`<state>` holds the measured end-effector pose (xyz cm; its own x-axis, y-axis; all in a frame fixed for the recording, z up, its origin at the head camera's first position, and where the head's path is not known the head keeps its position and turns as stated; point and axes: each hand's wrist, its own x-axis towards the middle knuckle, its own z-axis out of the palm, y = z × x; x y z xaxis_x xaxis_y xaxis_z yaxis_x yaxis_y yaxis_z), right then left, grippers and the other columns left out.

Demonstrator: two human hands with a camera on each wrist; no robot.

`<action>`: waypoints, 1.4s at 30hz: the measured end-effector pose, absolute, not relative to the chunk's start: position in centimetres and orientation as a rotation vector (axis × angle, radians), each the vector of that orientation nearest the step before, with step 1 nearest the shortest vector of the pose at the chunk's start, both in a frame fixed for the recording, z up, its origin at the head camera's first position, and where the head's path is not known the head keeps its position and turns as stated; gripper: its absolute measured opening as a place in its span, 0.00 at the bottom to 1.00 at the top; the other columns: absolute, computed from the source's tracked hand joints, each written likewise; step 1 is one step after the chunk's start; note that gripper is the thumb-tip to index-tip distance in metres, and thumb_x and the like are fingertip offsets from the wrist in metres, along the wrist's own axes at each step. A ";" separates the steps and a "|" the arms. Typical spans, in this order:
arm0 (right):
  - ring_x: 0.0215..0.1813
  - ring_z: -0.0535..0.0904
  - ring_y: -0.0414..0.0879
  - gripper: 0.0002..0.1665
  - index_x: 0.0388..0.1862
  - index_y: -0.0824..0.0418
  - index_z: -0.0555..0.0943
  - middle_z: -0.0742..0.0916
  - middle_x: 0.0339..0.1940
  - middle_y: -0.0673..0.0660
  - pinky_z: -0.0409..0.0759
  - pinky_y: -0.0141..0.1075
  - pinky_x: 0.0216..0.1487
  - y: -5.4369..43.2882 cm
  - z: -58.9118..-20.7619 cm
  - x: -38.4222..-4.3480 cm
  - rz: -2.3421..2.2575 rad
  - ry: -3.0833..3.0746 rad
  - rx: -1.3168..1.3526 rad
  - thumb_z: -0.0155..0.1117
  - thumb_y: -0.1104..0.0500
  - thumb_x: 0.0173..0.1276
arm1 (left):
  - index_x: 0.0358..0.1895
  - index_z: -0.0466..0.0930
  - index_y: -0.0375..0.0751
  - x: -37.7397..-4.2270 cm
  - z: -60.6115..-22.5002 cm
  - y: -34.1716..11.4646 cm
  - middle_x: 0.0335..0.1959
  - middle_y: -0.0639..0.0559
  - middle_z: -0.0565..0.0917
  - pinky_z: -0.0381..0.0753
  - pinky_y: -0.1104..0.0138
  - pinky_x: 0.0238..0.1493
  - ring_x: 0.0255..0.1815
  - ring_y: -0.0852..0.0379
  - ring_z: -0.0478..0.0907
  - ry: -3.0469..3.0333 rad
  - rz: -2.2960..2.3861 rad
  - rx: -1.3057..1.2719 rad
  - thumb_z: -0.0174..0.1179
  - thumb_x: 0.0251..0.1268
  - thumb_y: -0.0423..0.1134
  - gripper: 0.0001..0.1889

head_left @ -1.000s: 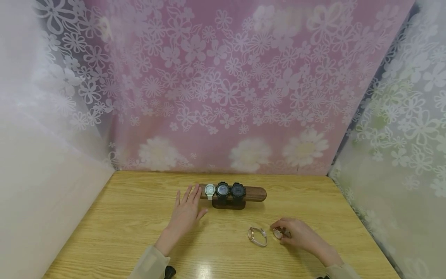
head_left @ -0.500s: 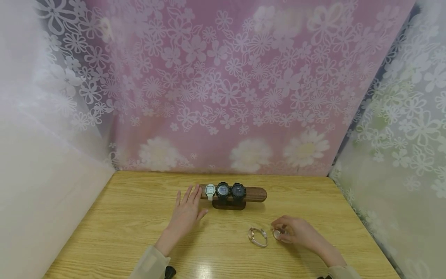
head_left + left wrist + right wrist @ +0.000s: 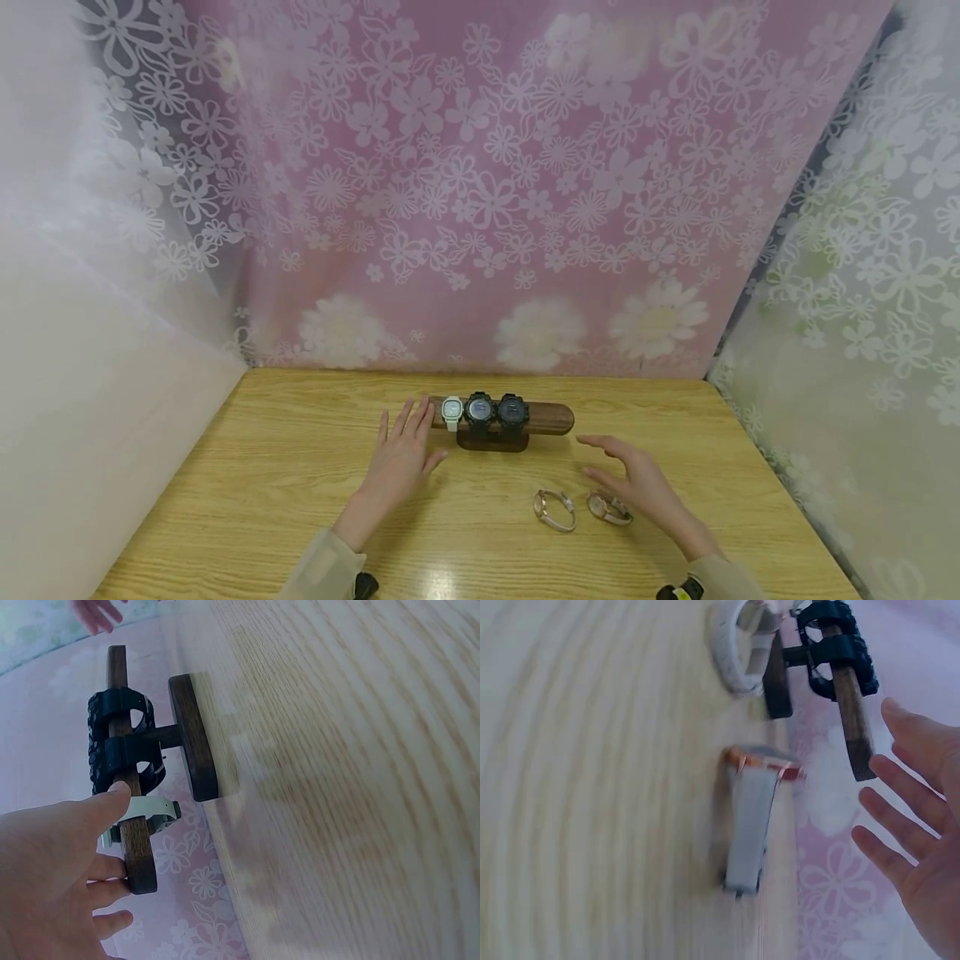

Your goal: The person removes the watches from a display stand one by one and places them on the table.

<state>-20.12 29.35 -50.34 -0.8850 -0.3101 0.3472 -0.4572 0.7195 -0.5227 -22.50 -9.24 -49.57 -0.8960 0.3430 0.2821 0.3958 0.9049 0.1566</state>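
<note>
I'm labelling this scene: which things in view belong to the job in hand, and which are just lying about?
Likely the job:
stand, left hand at one end
white watch and two black watches, on the stand
two loose watches, near the right hand

Likely just surroundings:
table
flowered backdrop
black wrist gear

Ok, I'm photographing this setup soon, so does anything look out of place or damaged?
Nothing looks spilled or visibly damaged. Two pale watches lie on the table, though the stand has room at its right end.
</note>
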 end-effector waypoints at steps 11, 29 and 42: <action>0.66 0.77 0.53 0.35 0.73 0.58 0.74 0.82 0.67 0.56 0.79 0.47 0.63 27.4 -49.8 -22.1 1.124 -2.511 0.648 0.73 0.60 0.67 | 0.78 0.60 0.36 -22.5 -49.6 -9.4 0.80 0.43 0.60 0.46 0.37 0.78 0.82 0.42 0.50 -2.827 -0.320 -0.562 0.60 0.73 0.55 0.40; 0.68 0.77 0.56 0.42 0.73 0.56 0.74 0.81 0.67 0.56 0.77 0.57 0.64 23.1 -47.9 -26.5 0.915 -2.545 0.744 0.78 0.55 0.61 | 0.78 0.60 0.35 -22.6 -49.6 -9.4 0.80 0.43 0.60 0.50 0.37 0.77 0.81 0.41 0.52 -2.831 -0.275 -0.565 0.59 0.72 0.57 0.40; 0.71 0.72 0.61 0.51 0.76 0.57 0.70 0.78 0.71 0.59 0.72 0.61 0.67 21.2 -48.3 -28.6 0.726 -2.728 0.811 0.81 0.46 0.55 | 0.77 0.61 0.33 -22.3 -49.2 -9.4 0.79 0.41 0.60 0.52 0.36 0.76 0.81 0.41 0.53 -2.822 -0.299 -0.574 0.60 0.72 0.55 0.40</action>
<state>-28.56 21.24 -48.26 -0.8281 -0.4576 0.3238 -0.5580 0.7281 -0.3981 -22.32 -9.41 -49.17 -0.8924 0.3554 0.2783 0.4058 0.9016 0.1498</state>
